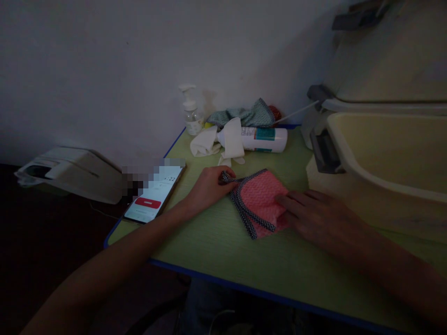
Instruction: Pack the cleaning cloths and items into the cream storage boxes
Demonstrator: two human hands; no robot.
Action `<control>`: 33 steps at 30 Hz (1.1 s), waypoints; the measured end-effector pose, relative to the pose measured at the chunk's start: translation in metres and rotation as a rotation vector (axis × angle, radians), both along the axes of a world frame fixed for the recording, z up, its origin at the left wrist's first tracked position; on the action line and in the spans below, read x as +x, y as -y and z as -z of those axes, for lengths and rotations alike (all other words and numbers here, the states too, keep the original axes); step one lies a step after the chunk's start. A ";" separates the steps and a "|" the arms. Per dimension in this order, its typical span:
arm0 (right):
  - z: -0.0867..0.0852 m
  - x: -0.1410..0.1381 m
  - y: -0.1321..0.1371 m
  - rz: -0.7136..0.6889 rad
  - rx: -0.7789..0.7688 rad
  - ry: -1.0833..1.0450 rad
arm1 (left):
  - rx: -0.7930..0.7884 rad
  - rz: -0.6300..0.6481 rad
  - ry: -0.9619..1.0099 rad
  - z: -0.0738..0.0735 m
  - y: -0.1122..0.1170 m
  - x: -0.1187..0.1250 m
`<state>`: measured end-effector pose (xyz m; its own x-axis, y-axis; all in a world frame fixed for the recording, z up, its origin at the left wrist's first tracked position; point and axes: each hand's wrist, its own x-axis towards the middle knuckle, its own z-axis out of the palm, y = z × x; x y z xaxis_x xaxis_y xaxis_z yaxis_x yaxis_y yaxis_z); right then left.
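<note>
A pink cleaning cloth (263, 197) with a black-and-white checked border lies folded over on the green tabletop. At its upper left corner, my left hand (212, 187) is closed, pinching the checked edge between thumb and fingers. My right hand (314, 216) grips the cloth's right edge, its fingertips pressing on the wrinkled fabric; the thumb is hidden. Just behind the cloth, a white bottle (265, 139) with a teal label lies on its side, partly covered by a white strip of material (233, 139).
A phone (148, 195) with a lit screen rests by the table's left edge. Behind are a clear pump bottle (192, 118) and a grey-green cloth (244, 114). A large cream bin (377, 177) with grey latches stands right. Left of the table is a white device (84, 172).
</note>
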<state>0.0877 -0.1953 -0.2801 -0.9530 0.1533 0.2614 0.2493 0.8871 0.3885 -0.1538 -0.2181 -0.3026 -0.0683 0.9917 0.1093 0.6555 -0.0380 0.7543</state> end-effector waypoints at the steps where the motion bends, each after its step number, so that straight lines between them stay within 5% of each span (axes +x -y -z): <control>1: 0.000 0.000 0.000 0.001 -0.004 0.003 | 0.001 0.001 -0.002 0.000 0.000 0.000; 10: -0.001 0.001 0.000 0.028 -0.017 0.027 | 0.040 0.005 -0.051 0.002 0.001 0.001; 17: -0.004 0.003 0.000 -0.105 -0.060 -0.014 | 0.144 0.014 -0.096 0.005 0.005 0.005; 25: 0.016 -0.015 0.013 -0.178 -0.304 -0.054 | 0.175 0.026 -0.111 0.004 0.004 0.007; 33: 0.009 -0.013 0.015 -0.296 -0.210 0.053 | 0.177 0.042 -0.094 0.004 0.004 0.008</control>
<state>0.0749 -0.2100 -0.2894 -0.9755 -0.0859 0.2023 -0.0456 0.9795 0.1960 -0.1456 -0.2216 -0.3067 -0.0084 0.9583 0.2857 0.7174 -0.1933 0.6693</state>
